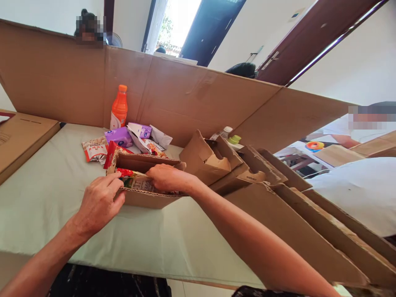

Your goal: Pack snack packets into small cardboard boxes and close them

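A small open cardboard box (pixel 151 201) stands on the pale green cloth, with a red, green and printed food packet (pixel 139 182) inside its near side. My left hand (pixel 103 194) is at the box's left end, its fingers closed on the packet's red corner. From the right, my right hand (pixel 165 177) reaches into the box and grips the packet's upper edge; its fingertips are partly hidden. Behind the box lie purple packs (pixel 119 136), a red-and-beige snack packet (pixel 95 150) and a white pouch (pixel 161 136). An orange drink bottle (pixel 119 108) stands upright farther back.
Cardboard dividers or boxes (pixel 284 235) crowd the right side, with a clear bottle (pixel 227 131) and a green lid (pixel 235 139) behind them. A tall cardboard wall (pixel 185 90) closes off the back. Another carton (pixel 27 136) lies at left. Other people are beyond the wall.
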Action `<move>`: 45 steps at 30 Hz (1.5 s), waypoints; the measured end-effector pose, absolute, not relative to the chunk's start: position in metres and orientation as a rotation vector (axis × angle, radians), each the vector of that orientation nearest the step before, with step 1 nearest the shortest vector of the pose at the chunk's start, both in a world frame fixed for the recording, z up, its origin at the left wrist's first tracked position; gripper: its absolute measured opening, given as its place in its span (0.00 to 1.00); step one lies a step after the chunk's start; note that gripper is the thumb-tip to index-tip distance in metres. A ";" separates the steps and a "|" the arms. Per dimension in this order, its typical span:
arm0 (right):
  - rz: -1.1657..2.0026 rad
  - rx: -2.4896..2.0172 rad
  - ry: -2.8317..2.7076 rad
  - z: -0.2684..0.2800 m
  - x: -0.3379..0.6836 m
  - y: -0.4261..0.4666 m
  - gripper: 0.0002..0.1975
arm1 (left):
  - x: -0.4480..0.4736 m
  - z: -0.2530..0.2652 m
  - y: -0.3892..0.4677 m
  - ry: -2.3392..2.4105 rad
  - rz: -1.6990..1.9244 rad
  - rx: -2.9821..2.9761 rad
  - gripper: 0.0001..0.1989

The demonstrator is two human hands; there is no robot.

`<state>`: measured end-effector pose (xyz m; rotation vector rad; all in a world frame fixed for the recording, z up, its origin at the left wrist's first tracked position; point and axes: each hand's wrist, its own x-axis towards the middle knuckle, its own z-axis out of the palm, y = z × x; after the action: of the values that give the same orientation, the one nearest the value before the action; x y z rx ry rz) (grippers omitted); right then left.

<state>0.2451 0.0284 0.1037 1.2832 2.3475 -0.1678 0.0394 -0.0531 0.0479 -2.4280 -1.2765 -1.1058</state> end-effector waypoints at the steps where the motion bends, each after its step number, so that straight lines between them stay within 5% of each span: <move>1: -0.178 1.270 2.346 0.103 0.247 0.029 0.18 | 0.039 0.048 -0.053 -1.273 -1.117 -2.433 0.05; 12: -0.132 1.390 2.713 0.122 0.248 0.017 0.20 | 0.037 0.043 -0.054 -1.202 -1.158 -2.462 0.07; 20: -0.307 1.023 2.665 0.107 0.229 0.035 0.15 | 0.034 0.046 -0.054 -1.184 -1.117 -2.497 0.08; 24: -0.506 1.239 3.073 0.121 0.279 0.024 0.17 | 0.030 0.047 -0.061 -1.143 -1.254 -2.435 0.08; 31: -0.594 2.112 3.127 0.112 0.368 -0.021 0.16 | 0.023 0.040 -0.053 -1.257 -1.438 -2.406 0.27; 41: -1.127 1.971 2.973 0.068 0.354 -0.029 0.26 | 0.033 0.038 -0.033 -1.287 -1.252 -2.657 0.21; 45: -1.099 1.949 2.975 0.067 0.361 -0.032 0.29 | 0.033 0.043 -0.029 -1.179 -1.170 -2.680 0.21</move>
<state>0.3610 -0.0318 0.0670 1.9488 2.9754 -1.0988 0.0329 -0.0294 0.0429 -2.6797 -1.1789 -1.1698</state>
